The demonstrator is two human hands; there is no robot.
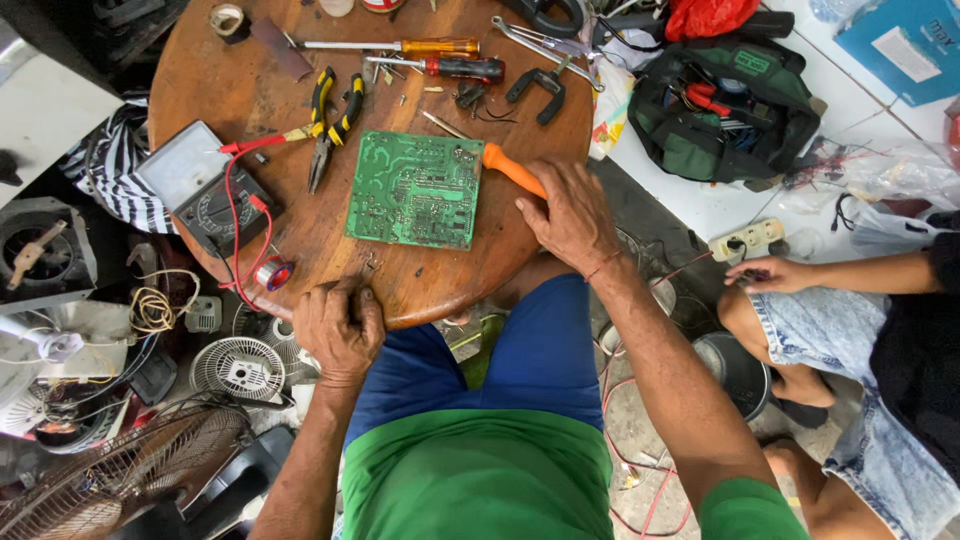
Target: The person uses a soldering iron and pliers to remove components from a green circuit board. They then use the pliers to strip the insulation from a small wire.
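**Hands at the desk edge, circuit board lying flat between them**

Nearest to me, my left hand (338,328) rests on the near rim of the round wooden desk (440,285), fingers curled down against the wood with nothing inside the grip. My right hand (572,215) sits further up and to the right, fingers closing round the orange-handled tool (512,170); the handle runs up and left from under my fingers, and its metal shaft passes behind the top right corner of the green circuit board (417,189).

The board lies flat, solder side up, near the middle of the desk, between my two hands and touching neither. I judge that the step in hand is taking up the tool to work on the board. The next move, as I read it, calls for a firm hold on the handle and the left hand coming forward to steady the board, since it lies loose on the wood.

Left of the board sit a solder spool (272,273) and an analogue multimeter (200,188) with red leads. Beyond them lie yellow-handled pliers (335,118) and two screwdrivers (440,57). Off the desk to the right, a green tool bag (722,108) stands open on the floor, and another person's hand (768,274) rests near a power strip (746,238).
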